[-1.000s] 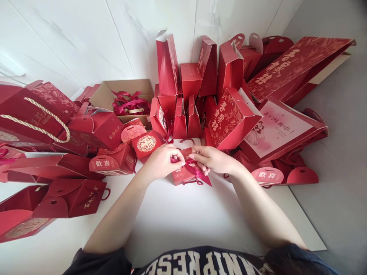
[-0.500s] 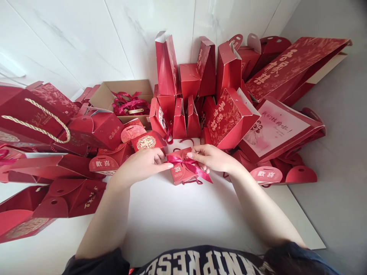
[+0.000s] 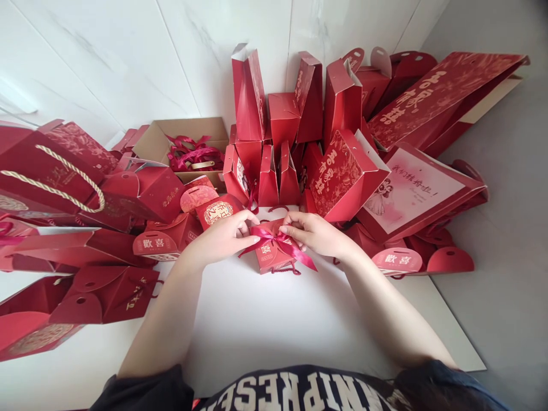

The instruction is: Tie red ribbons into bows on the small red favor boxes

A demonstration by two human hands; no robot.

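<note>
A small red gift box [image 3: 271, 257] with pale lettering and dark red cord handles lies on the white table in front of me. Across its top runs a glossy crimson ribbon [image 3: 295, 253], knotted in a bow with tails hanging to both sides. My left hand [image 3: 233, 235] pinches the bow's left side between thumb and fingertips. On the right side of the bow, my right hand [image 3: 314, 233] grips the ribbon, thumb against forefinger. Parts of the box top are hidden behind the fingers and ribbon.
An open cardboard box [image 3: 184, 128] holding loose crimson ribbons [image 3: 194, 153] stands behind at left. Red gift bags [image 3: 349, 171] crowd the back and right. More red boxes [image 3: 115, 291] line the left, beside a bag with a gold rope handle [image 3: 71, 171]. A tiled wall [image 3: 141, 51] rises behind.
My left hand has shifted slightly right and up and changed its hold on the ribbon; a left ribbon tail now shows below it. My right hand stays nearly in place.
</note>
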